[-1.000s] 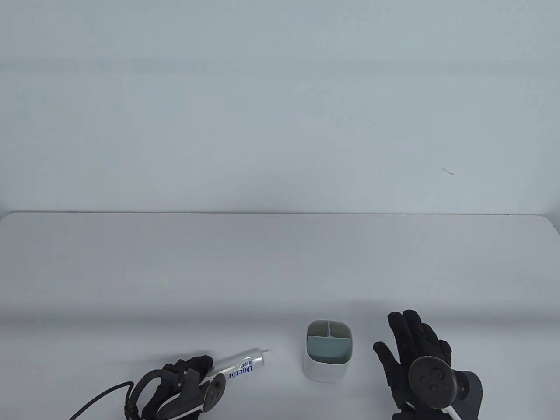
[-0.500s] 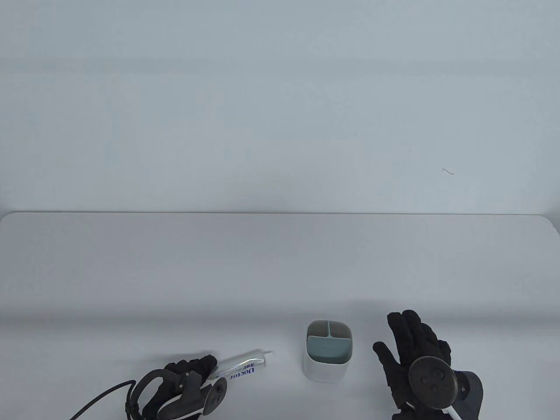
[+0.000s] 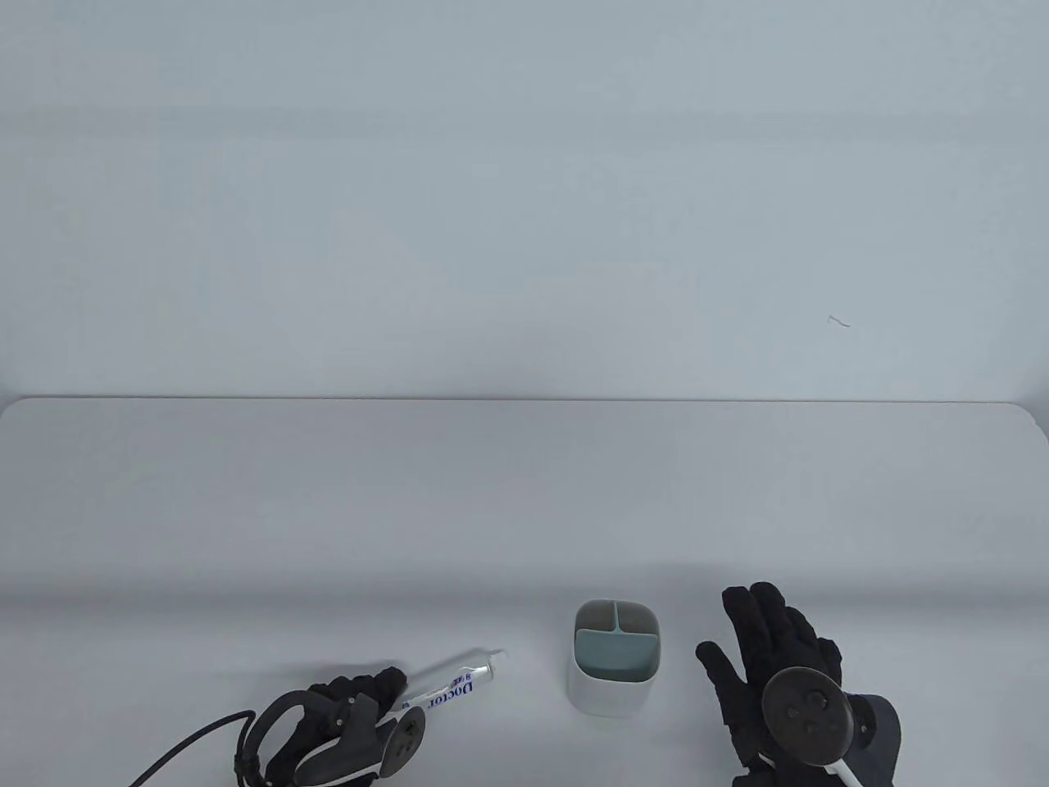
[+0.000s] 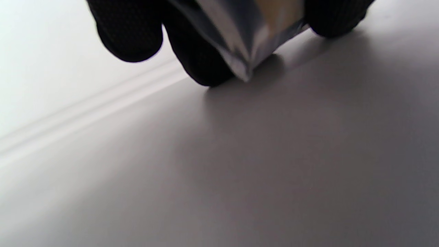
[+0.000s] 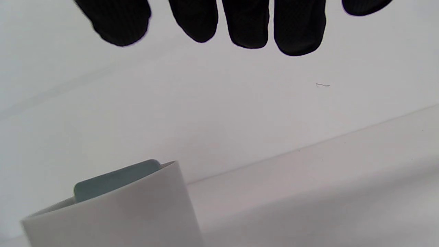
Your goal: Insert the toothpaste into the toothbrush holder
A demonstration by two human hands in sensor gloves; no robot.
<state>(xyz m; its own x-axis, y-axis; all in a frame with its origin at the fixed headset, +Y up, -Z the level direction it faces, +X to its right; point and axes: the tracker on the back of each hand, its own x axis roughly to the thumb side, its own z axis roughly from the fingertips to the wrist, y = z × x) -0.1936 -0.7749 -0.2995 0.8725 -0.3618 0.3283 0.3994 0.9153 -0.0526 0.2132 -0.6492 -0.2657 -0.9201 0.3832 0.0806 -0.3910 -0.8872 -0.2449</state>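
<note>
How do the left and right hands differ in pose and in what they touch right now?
The left hand grips the crimped end of the toothpaste, fingers curled around it; the right hand holds nothing, fingers spread flat. The left hand lies left of the toothbrush holder, the right hand on its other side. Both wear black gloves with trackers.

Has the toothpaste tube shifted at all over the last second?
Yes, slightly. Gripped by the left hand, the toothpaste tube has tilted: its tip now sits a little farther left of the toothbrush holder, which has not moved.
</note>
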